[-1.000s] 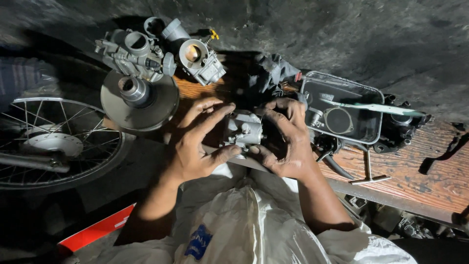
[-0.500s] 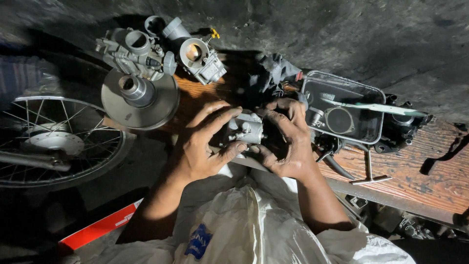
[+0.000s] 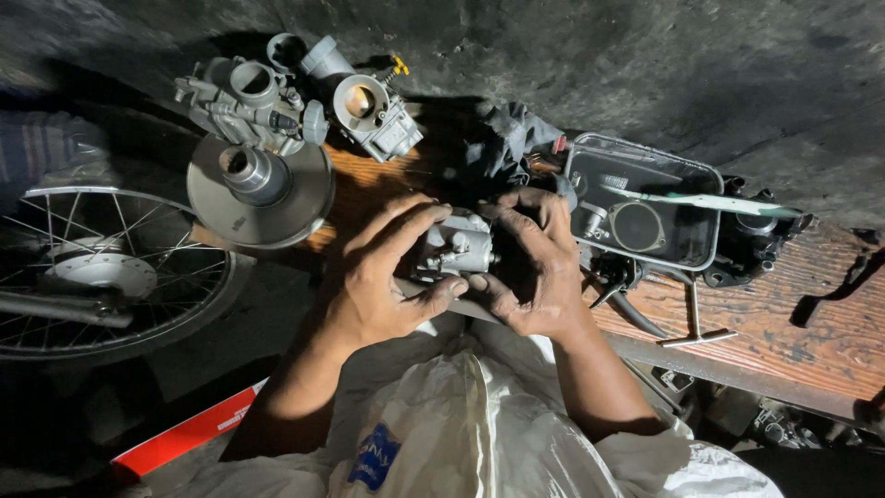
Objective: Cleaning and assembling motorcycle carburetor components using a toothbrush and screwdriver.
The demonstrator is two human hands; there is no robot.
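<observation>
Both hands, left hand [image 3: 387,286] and right hand [image 3: 535,272], had their fingers closed around a small, grimy silver-grey carburetor [image 3: 458,247], held just above the wooden worktop [image 3: 811,323].

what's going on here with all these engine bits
A person holds a small metal carburetor in both bare hands, left hand and right hand, over a wooden board. Two more carburetors and a round pulley lie beyond. A clear plastic tray sits to the right, a spoked wheel to the left.
</observation>
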